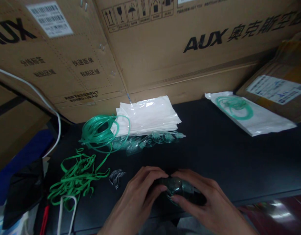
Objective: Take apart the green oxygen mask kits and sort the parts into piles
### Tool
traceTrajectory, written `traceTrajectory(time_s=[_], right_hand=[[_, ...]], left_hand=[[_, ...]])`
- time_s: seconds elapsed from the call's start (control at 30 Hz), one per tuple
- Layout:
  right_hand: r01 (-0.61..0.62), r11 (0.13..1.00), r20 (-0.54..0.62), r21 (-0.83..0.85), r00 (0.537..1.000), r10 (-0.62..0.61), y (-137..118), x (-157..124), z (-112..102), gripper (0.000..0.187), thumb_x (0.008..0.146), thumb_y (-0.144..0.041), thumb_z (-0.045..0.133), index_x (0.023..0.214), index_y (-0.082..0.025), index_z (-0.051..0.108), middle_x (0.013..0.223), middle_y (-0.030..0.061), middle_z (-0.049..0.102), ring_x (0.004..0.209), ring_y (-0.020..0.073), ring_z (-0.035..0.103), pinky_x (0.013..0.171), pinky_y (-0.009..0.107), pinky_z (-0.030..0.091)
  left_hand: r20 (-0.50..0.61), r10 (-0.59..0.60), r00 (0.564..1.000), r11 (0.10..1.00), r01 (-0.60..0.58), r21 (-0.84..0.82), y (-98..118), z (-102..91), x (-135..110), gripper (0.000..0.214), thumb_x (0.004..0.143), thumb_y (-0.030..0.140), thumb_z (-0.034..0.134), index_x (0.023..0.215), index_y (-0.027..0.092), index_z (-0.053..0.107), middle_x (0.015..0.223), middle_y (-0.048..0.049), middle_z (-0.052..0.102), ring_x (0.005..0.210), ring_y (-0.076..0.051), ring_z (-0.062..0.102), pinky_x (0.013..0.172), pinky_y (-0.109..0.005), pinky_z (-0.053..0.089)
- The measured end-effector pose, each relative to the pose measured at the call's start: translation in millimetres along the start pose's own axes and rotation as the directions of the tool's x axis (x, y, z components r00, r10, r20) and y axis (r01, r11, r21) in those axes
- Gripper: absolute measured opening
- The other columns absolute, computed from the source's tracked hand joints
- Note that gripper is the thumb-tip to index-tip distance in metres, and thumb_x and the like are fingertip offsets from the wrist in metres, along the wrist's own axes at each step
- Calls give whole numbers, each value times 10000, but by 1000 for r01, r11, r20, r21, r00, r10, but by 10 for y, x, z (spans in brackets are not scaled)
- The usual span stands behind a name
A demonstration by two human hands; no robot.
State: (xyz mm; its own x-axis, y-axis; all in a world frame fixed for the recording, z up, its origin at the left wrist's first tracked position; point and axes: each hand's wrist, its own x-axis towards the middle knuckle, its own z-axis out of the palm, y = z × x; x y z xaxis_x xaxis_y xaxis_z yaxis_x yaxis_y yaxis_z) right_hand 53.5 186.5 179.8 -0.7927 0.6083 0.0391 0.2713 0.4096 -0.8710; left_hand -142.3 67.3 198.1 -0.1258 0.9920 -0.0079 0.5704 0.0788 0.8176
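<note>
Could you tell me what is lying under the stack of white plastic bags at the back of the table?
The stack of white plastic bags overlaps the coiled green tubing at its left edge, and clear green masks lie along its front. Whatever is beneath its middle is covered.

Both hands are meeting near the table's front edge. The left hand (138, 191) is curling its fingers inward, palm down. The right hand (204, 199) is cupping opposite, fingertips pressing toward the left thumb.

Both hands' fingers (162, 187) hide most of the clear mask (182, 189).
</note>
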Motion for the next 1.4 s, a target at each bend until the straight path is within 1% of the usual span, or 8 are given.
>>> traceTrajectory(time_s=[0.23,0.37,0.57,0.83,1.0,1.13,1.27,1.4], right_hand=[[-2,991,96,131,995,-11,-76,19,-49,214,922,-249,750,1122,-322,738,1042,-19,774,970,190,749,859,259,581],[0,988,106,155,994,-17,-80,-7,-57,302,927,-219,739,1191,-363,715,1101,-28,764,1017,191,737,849,244,576],[119,978,18,173,992,-124,-61,-16,-29,428,942,-163,729,1294,-389,637,1209,-24,713,1130,171,692,976,241,534],[293,952,-137,92,950,-280,2,29,84,497,973,-109,653,1360,-415,598,1352,17,653,1295,213,624,1079,322,535],[108,944,-177,310,983,-55,-16,56,40,358,986,-315,695,1329,-402,639,1413,28,638,1314,227,626,1099,336,516],[-114,801,-51,587,983,177,-34,99,42,267,965,-384,723,1230,-356,705,1186,12,752,1132,181,717,996,268,562],[-216,643,56,735,964,259,-65,114,32,173,899,-407,802,1011,-294,734,950,-18,756,921,154,713,812,209,560],[-320,576,189,752,942,277,-124,119,-9,198,850,-416,847,927,-255,762,888,-11,747,860,154,679,767,216,518]], left_hand=[[-31,-128,991,974,120,-190,58,16,-3,200,968,204,703,1110,337,745,1100,22,724,998,-155,691,889,-242,526],[-100,-221,970,921,174,-348,28,59,-11,148,895,231,763,1035,280,759,979,3,722,887,-162,683,793,-243,530],[-183,-421,888,809,277,-518,-14,254,-25,243,883,432,765,851,205,684,794,-1,697,764,-165,662,686,-230,520],[-163,-415,895,764,245,-597,119,355,-15,362,950,566,672,1001,224,782,761,-6,671,761,-175,647,697,-237,520],[-225,-334,915,795,146,-588,194,326,-27,238,967,473,697,985,251,783,874,-14,709,842,-171,667,789,-237,531],[-278,-271,922,820,70,-568,166,338,-45,207,966,452,710,958,263,796,895,-11,712,841,-161,665,781,-227,522],[-325,-249,913,846,41,-532,83,372,-48,243,944,478,731,884,254,803,832,-10,706,773,-157,648,729,-232,511],[-337,-176,925,876,-9,-482,9,349,-45,209,948,435,740,872,255,813,821,-14,716,736,-148,639,683,-223,500]])
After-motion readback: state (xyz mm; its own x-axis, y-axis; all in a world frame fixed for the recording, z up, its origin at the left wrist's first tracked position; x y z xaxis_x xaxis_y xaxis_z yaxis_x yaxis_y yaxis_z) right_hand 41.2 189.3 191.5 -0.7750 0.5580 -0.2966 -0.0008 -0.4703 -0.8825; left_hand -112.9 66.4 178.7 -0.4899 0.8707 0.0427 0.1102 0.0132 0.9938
